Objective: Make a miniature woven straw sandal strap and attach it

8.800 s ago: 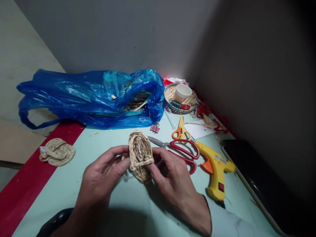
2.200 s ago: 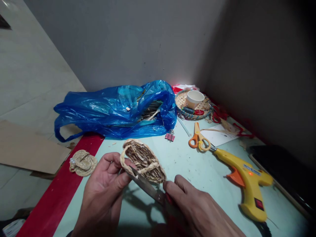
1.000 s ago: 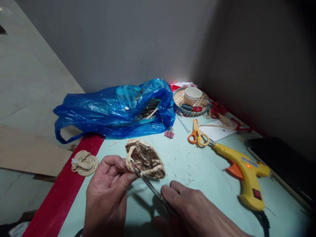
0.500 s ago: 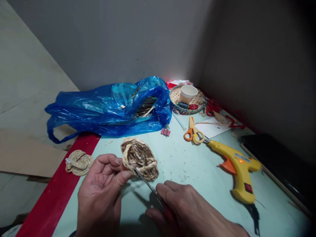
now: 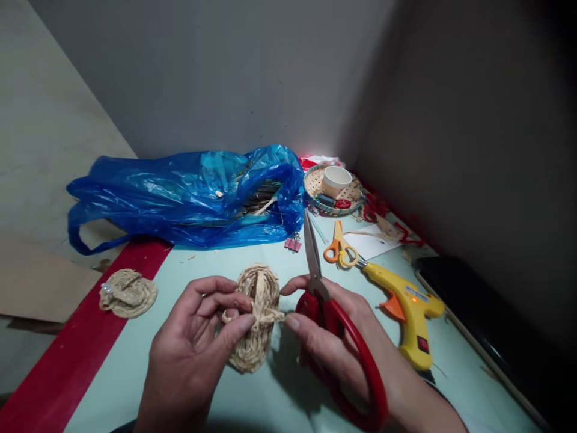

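There were one left hand (image 5: 184,349), one right hand (image 5: 372,325), two coiled straw pieces (image 5: 259,300) (image 5: 130,294), at least two pairs of scissors (image 5: 320,291) (image 5: 339,243), one glue gun (image 5: 411,300), one plastic bag (image 5: 180,198), one binder clip (image 5: 293,244), one cup (image 5: 335,185) and one woven basket (image 5: 314,178).

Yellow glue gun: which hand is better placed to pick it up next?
Probably the right hand: the yellow glue gun lies close by it, though the red scissors in that hand would likely need setting down first. The left hand is farther off and holds the woven piece.
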### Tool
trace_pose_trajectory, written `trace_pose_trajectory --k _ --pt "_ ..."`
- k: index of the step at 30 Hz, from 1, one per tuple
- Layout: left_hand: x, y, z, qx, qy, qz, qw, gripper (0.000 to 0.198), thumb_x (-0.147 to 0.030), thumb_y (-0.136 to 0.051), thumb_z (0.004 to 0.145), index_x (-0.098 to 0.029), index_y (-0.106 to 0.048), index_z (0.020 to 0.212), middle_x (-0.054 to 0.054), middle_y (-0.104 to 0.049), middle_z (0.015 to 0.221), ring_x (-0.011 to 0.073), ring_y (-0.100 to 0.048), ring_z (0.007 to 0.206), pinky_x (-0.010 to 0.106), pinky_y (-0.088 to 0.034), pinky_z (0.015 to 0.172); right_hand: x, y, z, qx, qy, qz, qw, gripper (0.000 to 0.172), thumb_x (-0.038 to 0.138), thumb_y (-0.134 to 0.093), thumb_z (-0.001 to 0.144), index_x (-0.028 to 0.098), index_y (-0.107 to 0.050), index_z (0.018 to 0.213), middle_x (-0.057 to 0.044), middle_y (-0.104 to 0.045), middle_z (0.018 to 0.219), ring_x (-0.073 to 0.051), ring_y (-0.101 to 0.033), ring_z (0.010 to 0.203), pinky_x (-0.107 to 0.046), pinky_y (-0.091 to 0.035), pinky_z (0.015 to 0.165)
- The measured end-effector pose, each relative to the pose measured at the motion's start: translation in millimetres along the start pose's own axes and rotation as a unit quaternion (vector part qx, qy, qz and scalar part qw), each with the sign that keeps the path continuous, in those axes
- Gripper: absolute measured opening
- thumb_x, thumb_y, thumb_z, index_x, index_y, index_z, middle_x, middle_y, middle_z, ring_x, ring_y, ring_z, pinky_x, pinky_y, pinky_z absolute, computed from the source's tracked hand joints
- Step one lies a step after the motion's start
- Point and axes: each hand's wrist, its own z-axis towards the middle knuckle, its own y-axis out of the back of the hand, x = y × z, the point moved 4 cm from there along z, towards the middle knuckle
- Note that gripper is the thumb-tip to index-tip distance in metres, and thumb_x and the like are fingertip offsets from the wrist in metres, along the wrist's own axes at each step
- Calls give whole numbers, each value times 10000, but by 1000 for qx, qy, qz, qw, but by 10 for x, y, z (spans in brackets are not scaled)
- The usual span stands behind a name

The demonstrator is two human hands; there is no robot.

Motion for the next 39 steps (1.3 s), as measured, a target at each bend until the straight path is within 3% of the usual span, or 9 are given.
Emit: trace_pose_trajectory --k 5,8,13,16,23,28,30,35,39 --pt "17 -16 -51 19 0 26 999 200 -224 -746 715 -261 -649 886 -47 -744 746 129 -691 755 169 -555 709 17 99 57 0 0 1 1000 280 475 -597 945 271 -523 1122 73 -545 648 -106 -499 515 -212 -406 497" --pt "54 30 -8 25 14 52 998 169 -273 -758 727 -252 -684 878 -25 -742 779 168 -706 783 213 -573 733 49 301 141 -54 15 -163 985 299 448 -682 884 234 -552 1047 71 -555 610 -127 -510 546 -242 -400 557" --pt "184 88 205 57 62 67 994 183 -345 -765 774 -228 -723 910 9 -747 916 177 -681 896 206 -534 783 -8 528 209 -57 -11 -516 855 87 265 -599 926 186 -566 938 -41 -607 832 -179 -508 660 -305 -326 605" --pt "266 100 329 90 64 71 991 177 -332 -766 789 -214 -721 913 20 -728 890 185 -662 885 227 -517 761 -89 556 206 -17 -14 -558 829 99 244 -524 967 166 -572 1006 -93 -590 955 -200 -531 721 -320 -349 638" --pt "350 77 334 128 67 82 986 172 -329 -756 808 -226 -704 935 19 -710 910 192 -654 899 275 -500 797 -53 585 204 -26 74 -551 831 83 218 -539 952 155 -590 939 -110 -581 940 -252 -545 847 -359 -409 726" --pt "406 29 305 147 84 58 984 280 -278 -813 731 -237 -674 970 5 -711 964 195 -666 942 288 -517 837 3 199 114 36 129 -407 904 165 219 -509 991 155 -625 1090 -79 -615 973 -214 -596 867 -332 -450 762" --pt "424 10 293 151 79 48 984 286 -272 -812 723 -237 -670 970 5 -712 968 200 -669 957 296 -522 851 -57 44 101 48 110 -400 909 148 215 -532 989 144 -624 1082 -79 -623 968 -211 -596 862 -332 -448 757" --pt "359 -9 204 112 42 24 992 252 -282 -816 705 -231 -676 908 8 -711 956 223 -670 987 318 -519 908 -100 -72 111 24 109 -338 934 62 189 -551 980 153 -596 958 -31 -635 861 -153 -551 727 -282 -404 667" --pt "204 52 164 45 -6 73 996 351 -350 -799 741 -275 -650 1050 13 -677 1167 254 -628 1093 334 -490 919 -17 7 102 -17 99 -240 966 88 181 -582 938 170 -574 851 21 -584 726 -118 -499 631 -248 -362 595"
